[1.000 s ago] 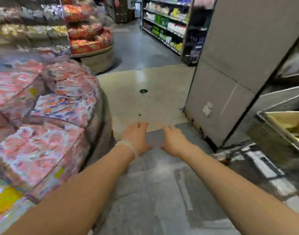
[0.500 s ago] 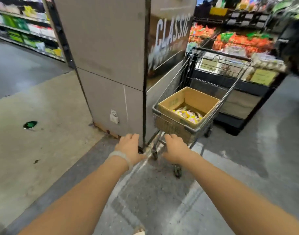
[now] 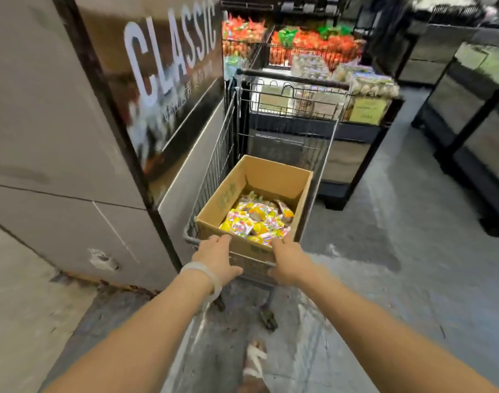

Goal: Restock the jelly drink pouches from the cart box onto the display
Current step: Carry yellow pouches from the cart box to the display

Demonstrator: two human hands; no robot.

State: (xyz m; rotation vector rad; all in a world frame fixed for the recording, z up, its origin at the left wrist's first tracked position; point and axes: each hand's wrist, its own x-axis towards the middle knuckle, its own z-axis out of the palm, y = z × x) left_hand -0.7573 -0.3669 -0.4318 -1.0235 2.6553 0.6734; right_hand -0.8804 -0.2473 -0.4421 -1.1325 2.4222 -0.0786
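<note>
An open cardboard box point(image 3: 276, 177) sits in a wire shopping cart point(image 3: 223, 154) straight ahead of me. Its bottom holds a heap of yellow and multicoloured jelly drink pouches point(image 3: 257, 222). My left hand point(image 3: 217, 259), with a pale band at the wrist, lies against the near wall of the box, fingertips at its rim and thumb apart. My right hand point(image 3: 291, 262) rests the same way at the box's near right corner, fingers reaching the rim beside the pouches. Neither hand holds a pouch. The display is out of view.
A grey pillar point(image 3: 44, 137) with a dark "CLASSIC" sign point(image 3: 169, 52) stands tight against the cart's left side. Behind the cart is a low stand of packaged goods point(image 3: 364, 83) and red bagged produce point(image 3: 313, 43). Black shelving point(image 3: 469, 109) lines the right. My sandalled foot point(image 3: 254, 361) is below.
My view has swung right, from the round pouch display past the pillar to the cart. I have come up to the cart, and both hands have reached the box's near edge.
</note>
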